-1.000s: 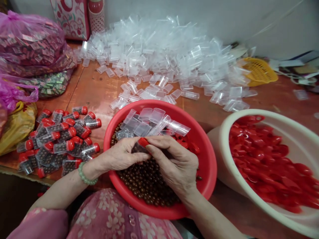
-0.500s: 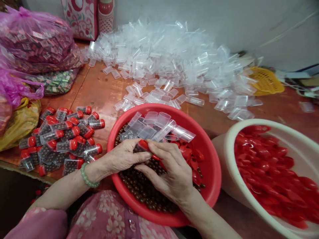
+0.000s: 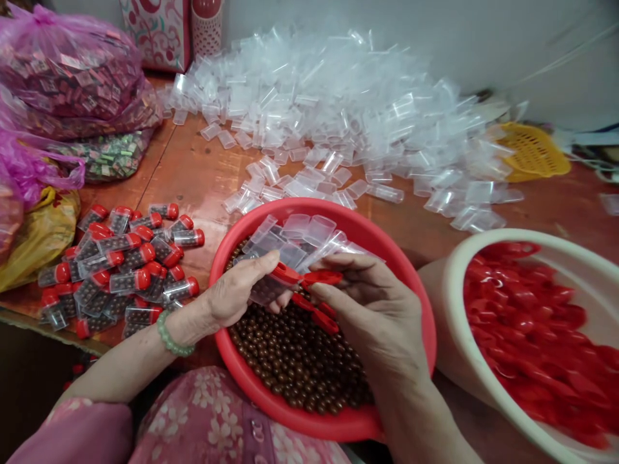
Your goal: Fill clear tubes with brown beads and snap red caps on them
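Over the red basin (image 3: pixel 420 322), my left hand (image 3: pixel 236 293) grips a small clear container (image 3: pixel 268 289) with dark balls inside and a red rim. My right hand (image 3: pixel 382 316) pinches a red cap (image 3: pixel 323 278) at the container's upper right; the cap looks open and joined to the rim. Brown balls (image 3: pixel 300 361) fill the lower part of the basin. Clear empty tubes (image 3: pixel 309 230) lie at its far side, and a few red caps (image 3: pixel 325 321) show between my hands.
Filled containers with red caps (image 3: pixel 128 264) are piled at the left, near pink bags (image 3: pixel 72 71). Many clear tubes (image 3: pixel 309 96) lie along the wall. A white bucket (image 3: pixel 449 309) of red caps stands at the right, a yellow basket (image 3: pixel 534 151) behind it.
My right hand has moved right and up, and the red cap now shows swung open. The left hand has shifted slightly left, uncovering more of the container and the balls.
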`<state>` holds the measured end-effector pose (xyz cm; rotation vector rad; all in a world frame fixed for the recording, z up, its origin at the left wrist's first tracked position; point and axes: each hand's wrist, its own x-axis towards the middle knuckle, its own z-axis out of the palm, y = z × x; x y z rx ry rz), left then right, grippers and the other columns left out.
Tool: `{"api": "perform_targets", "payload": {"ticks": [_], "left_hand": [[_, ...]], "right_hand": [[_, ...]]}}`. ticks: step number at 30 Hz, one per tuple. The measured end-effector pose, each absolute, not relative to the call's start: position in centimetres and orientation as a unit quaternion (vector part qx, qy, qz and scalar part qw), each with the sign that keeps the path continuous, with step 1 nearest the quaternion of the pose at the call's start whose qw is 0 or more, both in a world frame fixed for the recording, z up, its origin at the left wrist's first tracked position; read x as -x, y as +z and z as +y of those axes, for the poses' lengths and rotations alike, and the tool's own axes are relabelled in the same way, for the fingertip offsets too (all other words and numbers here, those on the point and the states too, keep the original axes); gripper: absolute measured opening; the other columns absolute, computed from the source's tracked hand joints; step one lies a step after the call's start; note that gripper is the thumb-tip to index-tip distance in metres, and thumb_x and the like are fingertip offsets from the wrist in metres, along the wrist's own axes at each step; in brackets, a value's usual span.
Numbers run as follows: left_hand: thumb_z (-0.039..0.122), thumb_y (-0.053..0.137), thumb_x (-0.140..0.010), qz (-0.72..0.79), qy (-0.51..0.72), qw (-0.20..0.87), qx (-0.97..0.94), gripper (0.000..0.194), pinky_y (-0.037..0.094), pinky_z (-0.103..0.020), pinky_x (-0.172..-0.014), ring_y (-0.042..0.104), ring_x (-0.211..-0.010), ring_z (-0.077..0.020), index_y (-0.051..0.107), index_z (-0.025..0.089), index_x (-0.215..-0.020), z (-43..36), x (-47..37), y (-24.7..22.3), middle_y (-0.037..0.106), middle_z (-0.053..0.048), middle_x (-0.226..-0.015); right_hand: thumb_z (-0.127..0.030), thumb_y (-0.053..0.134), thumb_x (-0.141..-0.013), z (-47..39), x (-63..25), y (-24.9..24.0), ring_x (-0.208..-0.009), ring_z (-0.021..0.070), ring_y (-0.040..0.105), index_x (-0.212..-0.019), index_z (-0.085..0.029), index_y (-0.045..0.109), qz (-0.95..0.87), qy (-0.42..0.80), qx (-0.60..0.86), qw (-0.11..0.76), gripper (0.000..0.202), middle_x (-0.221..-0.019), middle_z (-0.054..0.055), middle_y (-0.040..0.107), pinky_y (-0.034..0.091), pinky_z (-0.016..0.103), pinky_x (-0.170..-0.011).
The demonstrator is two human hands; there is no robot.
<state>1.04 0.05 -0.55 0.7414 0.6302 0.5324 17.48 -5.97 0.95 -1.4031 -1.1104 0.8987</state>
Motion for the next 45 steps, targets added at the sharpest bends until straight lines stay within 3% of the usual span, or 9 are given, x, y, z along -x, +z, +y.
{"api": "perform_targets", "payload": {"ticks": [3, 8, 14, 24, 29, 33, 39, 42, 45], "left_hand": [[0.065, 0.051, -0.084, 0.301, 0.238, 0.851, -0.359, 0.055, 0.044, -0.023, -0.055, 0.054, -0.054, -0.0101, 0.063, 0.011, -0.076, -0.2, -1.0, -0.6, 0.06, -0.003, -0.062], [0.076, 0.037, -0.084, 0.321, 0.227, 0.834, -0.387, 0.068, 0.043, -0.024, -0.055, 0.052, -0.053, -0.01, 0.061, 0.013, -0.069, -0.6, -1.1, -0.8, 0.058, -0.002, -0.058], [0.082, 0.029, -0.081, 0.342, 0.202, 0.849, -0.348, 0.076, 0.038, -0.025, -0.049, 0.05, -0.05, -0.0101, 0.059, 0.014, -0.063, -0.7, -1.3, -1.2, 0.056, -0.002, -0.056], [0.077, 0.03, -0.085, 0.375, 0.198, 0.832, -0.358, 0.071, 0.042, -0.025, -0.046, 0.05, -0.045, -0.0107, 0.059, 0.015, -0.064, -0.8, -1.2, -0.3, 0.054, -0.002, -0.051], [0.079, 0.024, -0.085, 0.372, 0.191, 0.829, -0.372, 0.076, 0.04, -0.025, -0.047, 0.048, -0.044, -0.01, 0.054, 0.015, -0.056, -0.9, -1.3, 0.0, 0.052, -0.002, -0.048], [0.081, 0.016, -0.083, 0.357, 0.205, 0.833, -0.369, 0.08, 0.036, -0.023, -0.044, 0.045, -0.04, -0.0086, 0.05, 0.016, -0.052, -0.9, -1.3, -0.3, 0.048, -0.002, -0.045], [0.084, 0.013, -0.08, 0.333, 0.214, 0.818, -0.418, 0.082, 0.035, -0.019, -0.04, 0.043, -0.038, -0.0063, 0.049, 0.015, -0.053, -0.8, -1.2, -0.1, 0.046, 0.001, -0.044], [0.083, 0.014, -0.081, 0.342, 0.209, 0.813, -0.424, 0.08, 0.035, -0.018, -0.04, 0.043, -0.038, -0.0056, 0.046, 0.015, -0.052, -0.7, -1.3, 0.0, 0.045, 0.001, -0.045], [0.082, 0.015, -0.082, 0.343, 0.201, 0.823, -0.405, 0.079, 0.034, -0.018, -0.038, 0.042, -0.037, -0.0058, 0.047, 0.016, -0.054, -0.7, -1.3, -0.1, 0.044, 0.001, -0.044]], "right_hand": [[-0.022, 0.079, -0.073, -5.6, -17.1, 0.8, -0.064, 0.0122, 0.066, -0.097, -0.025, 0.064, -0.438, 0.377, 0.581, 0.573, 0.028, -0.086, 0.0, 0.074, 0.056, 0.023, -0.057], [-0.027, 0.069, -0.084, -5.5, -16.2, 0.4, -0.083, 0.0197, 0.07, -0.112, -0.025, 0.064, -0.622, 0.214, 0.565, 0.499, 0.029, -0.096, 0.005, 0.074, 0.058, 0.035, -0.076], [-0.055, 0.069, -0.077, -5.6, -15.1, 0.0, -0.101, 0.0333, 0.063, -0.141, -0.016, 0.036, -0.797, 0.035, 0.517, 0.31, 0.082, -0.114, 0.018, 0.065, 0.053, 0.048, -0.083], [-0.048, 0.065, -0.077, -5.6, -14.0, 0.0, -0.083, 0.0288, 0.067, -0.13, -0.011, 0.042, -0.807, -0.039, 0.517, 0.282, 0.069, -0.096, 0.016, 0.069, 0.05, 0.04, -0.07], [-0.044, 0.068, -0.075, -5.6, -14.0, -0.3, -0.081, 0.0271, 0.067, -0.13, -0.016, 0.041, -0.791, 0.008, 0.519, 0.325, 0.067, -0.094, 0.011, 0.067, 0.052, 0.04, -0.067], [-0.039, 0.076, -0.074, -5.7, -14.0, 0.3, -0.062, 0.0155, 0.063, -0.129, -0.022, 0.042, -0.733, 0.243, 0.528, 0.354, 0.067, -0.096, 0.005, 0.065, 0.055, 0.031, -0.056], [-0.034, 0.058, -0.092, -5.9, -14.2, 0.5, -0.054, 0.0068, 0.062, -0.108, -0.029, 0.058, -0.509, 0.526, 0.499, 0.463, 0.017, -0.106, -0.001, 0.065, 0.058, 0.026, -0.054], [-0.032, 0.059, -0.091, -6.0, -14.0, 0.4, -0.056, 0.0066, 0.063, -0.104, -0.029, 0.06, -0.487, 0.546, 0.485, 0.478, 0.014, -0.119, 0.0, 0.062, 0.06, 0.027, -0.054], [-0.03, 0.054, -0.094, -5.9, -14.0, 0.3, -0.051, 0.0068, 0.062, -0.111, -0.027, 0.057, -0.556, 0.475, 0.509, 0.454, 0.017, -0.109, 0.002, 0.065, 0.057, 0.025, -0.052]]}}
